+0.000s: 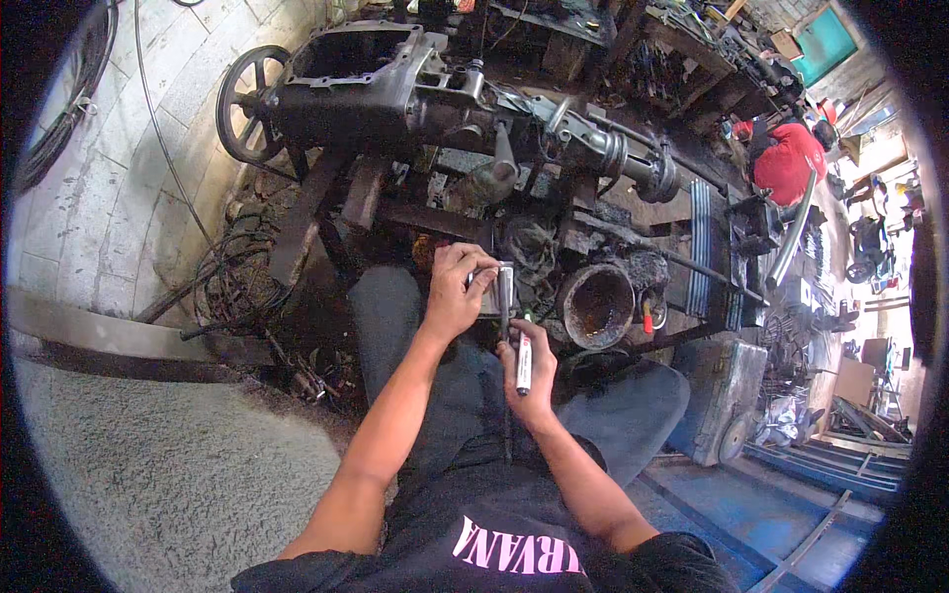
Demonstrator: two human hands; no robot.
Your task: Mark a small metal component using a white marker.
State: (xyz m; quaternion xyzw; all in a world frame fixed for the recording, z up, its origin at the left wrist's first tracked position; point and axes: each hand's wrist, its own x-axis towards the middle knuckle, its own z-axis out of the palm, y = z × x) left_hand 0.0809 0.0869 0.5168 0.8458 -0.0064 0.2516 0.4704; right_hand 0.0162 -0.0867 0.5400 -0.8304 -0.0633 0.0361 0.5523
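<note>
The largest item in view is a dark, greasy gearbox housing [366, 89], open at the top, resting on a rough frame with a spoked wheel [249, 102] at its left end and a shaft assembly [613, 153] running off to the right. Below and in front of it lies a clutter of blackened parts, among them a rusty cup-shaped casting [596, 306], mouth upward, just right of the hands. A pale tiled wall [119, 198] stands at the left, with tangled cables [237, 277] at its foot. At the upper right a second person in a red shirt [788, 160] bends over other work, well apart from the wearer.

The wearer sits with knees in grey trousers [633, 405], both forearms coming up from the lower edge.

The left hand [453, 292] is raised above the lap, fingers [474, 265] curled closed around a small grey metal block [499, 292] — thumb on the near side, fingertips hooked over its top edge. The block sits between the two hands, in front of the clutter and left of the casting.

The right hand [529, 371] lies just below it, fingers closed about a white marker pen [523, 361] held nearly upright, its dark tip pointing up — close against the lower part of the block. Whether the tip actually touches the metal cannot be told.
</note>
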